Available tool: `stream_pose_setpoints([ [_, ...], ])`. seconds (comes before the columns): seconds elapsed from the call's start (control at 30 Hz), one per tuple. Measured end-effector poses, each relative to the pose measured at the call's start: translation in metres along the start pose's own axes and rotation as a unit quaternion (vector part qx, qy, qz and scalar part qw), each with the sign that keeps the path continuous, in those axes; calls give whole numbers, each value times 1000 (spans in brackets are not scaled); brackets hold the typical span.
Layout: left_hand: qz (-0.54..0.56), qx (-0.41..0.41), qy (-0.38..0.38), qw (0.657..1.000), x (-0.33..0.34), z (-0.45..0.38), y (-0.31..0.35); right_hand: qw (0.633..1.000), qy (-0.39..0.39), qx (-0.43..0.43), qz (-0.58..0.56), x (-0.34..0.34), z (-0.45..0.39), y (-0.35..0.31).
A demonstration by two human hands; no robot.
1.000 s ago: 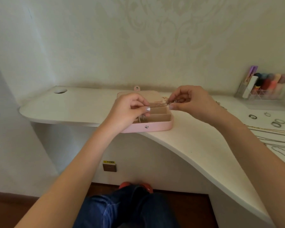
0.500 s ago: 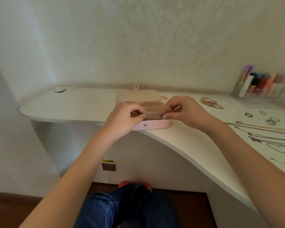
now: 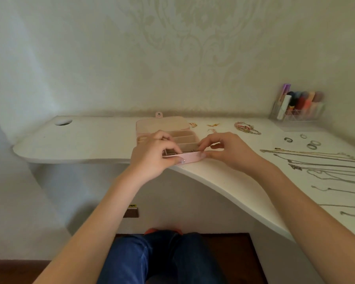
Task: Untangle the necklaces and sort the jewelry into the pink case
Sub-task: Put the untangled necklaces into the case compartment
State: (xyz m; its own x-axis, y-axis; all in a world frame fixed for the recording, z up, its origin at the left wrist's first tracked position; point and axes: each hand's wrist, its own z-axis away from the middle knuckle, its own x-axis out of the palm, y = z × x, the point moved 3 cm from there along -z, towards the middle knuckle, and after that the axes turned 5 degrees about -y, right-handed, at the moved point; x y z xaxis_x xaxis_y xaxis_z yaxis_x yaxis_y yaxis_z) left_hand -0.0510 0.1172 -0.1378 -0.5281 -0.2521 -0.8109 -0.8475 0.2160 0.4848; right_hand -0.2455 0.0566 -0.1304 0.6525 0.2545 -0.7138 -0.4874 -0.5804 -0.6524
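Necklaces [image 3: 326, 167] cut off at right edge; organizer [image 3: 297, 107] blurred.

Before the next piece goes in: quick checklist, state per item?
1. Pink case lid open: ok.
2. Case fully on the desk: not ok, front edge sits at the rim.
3. Left hand steadying case front: ok.
4. Right hand free of jewelry: cannot tell, fingertips at the front compartment.
5. Necklaces laid out separately: ok for most; far ends out of frame.
6. Rings and bracelet unsorted: ok.
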Motion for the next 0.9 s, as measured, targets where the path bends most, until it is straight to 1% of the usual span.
stream_pose_setpoints([
  [0.13,-2,31,-20,999,8,8,16,998,59,28,7,1,23,-2],
  [0.23,-22,53,-29,998,11,11,24,993,97,60,-35,2,44,-5],
  [0.33,-22,78,-35,996,13,13,31,981,153,88,-82,5,63,-7],
  [0.43,-20,105,-43,993,15,15,37,971,187,113,-98,8,78,-8],
  [0.73,-6,162,-90,983,25,4,53,949,246,174,-88,1,101,-8],
  [0.9,0,177,-98,979,33,-4,63,945,256,192,-67,-6,108,-3],
])
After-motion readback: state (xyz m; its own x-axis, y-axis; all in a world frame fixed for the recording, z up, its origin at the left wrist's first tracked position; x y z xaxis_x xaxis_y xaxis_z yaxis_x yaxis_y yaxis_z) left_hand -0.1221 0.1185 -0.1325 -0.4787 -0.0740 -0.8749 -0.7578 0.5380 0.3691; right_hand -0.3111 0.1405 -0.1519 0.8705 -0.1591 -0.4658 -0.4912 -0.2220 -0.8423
